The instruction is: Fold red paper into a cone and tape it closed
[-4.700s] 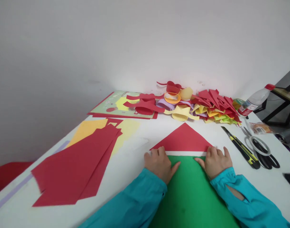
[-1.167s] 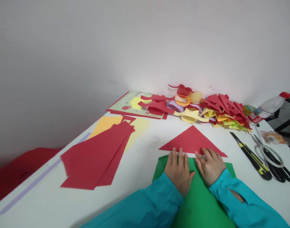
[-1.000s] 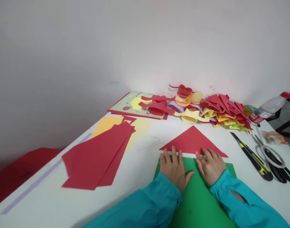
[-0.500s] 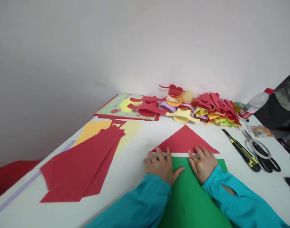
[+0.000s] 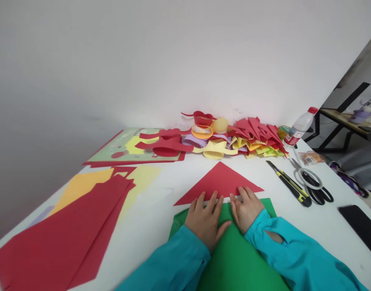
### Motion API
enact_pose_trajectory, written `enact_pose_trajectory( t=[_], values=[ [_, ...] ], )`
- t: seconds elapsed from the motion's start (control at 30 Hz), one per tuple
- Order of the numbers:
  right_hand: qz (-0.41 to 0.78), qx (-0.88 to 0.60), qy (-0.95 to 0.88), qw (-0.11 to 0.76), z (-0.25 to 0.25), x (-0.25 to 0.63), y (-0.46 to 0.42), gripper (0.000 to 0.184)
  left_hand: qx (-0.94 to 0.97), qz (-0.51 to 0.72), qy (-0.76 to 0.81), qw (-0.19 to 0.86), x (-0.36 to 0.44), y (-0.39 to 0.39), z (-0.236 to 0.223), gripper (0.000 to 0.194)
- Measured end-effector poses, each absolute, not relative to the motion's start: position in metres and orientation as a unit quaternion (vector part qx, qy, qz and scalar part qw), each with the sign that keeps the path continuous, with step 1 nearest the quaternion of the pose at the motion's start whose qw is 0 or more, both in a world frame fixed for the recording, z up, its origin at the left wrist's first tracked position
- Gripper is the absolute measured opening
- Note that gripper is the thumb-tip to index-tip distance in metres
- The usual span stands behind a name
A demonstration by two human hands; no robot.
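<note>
A red paper triangle (image 5: 218,180), folded edge towards me, lies flat on the white table. My left hand (image 5: 205,222) rests with spread fingers, their tips on the lower edge of the triangle near its middle. Close beside it, my right hand (image 5: 247,210) lays slightly bent fingers on the same edge, further right. Neither hand grips anything. Under both palms is a green sheet (image 5: 240,258), partly covered by my wrists and sleeves.
Red sheets (image 5: 70,234) lie at left, over orange paper (image 5: 85,186). Behind are a pale green printed board (image 5: 112,147), paper rings (image 5: 170,143) and folded red pieces (image 5: 258,129). At right: bottle (image 5: 300,127), utility knife (image 5: 290,184), scissors (image 5: 317,192), tape roll (image 5: 309,178), black phone-like slab (image 5: 361,226).
The view has turned right, so the table things sit further left. My left hand has slid right along the triangle's lower edge, closer to my right hand.
</note>
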State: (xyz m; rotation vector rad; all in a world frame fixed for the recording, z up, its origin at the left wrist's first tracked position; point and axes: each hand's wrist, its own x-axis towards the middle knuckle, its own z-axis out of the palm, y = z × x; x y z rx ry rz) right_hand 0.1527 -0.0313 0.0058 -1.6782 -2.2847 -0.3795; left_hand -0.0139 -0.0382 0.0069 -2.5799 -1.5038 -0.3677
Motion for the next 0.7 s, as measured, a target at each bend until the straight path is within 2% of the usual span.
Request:
enact_pose_trajectory(
  t=[0.13, 0.4, 0.7],
  values=[
    [-0.152, -0.639, -0.74, 0.142, 0.003, 0.153, -0.032, 0.032, -0.856, -0.122, -0.495, 0.082, -0.014, -0.039, 0.006, 0.058],
    [-0.206, -0.702, -0.68, 0.057, 0.012, 0.174, -0.023, 0.032, -0.859, -0.111, -0.493, 0.079, -0.015, -0.039, 0.006, 0.055],
    [-0.249, -0.691, -0.675, 0.069, 0.012, 0.192, -0.019, 0.028, -0.86, -0.101, -0.492, 0.089, -0.015, -0.038, 0.009, 0.052]
  ],
)
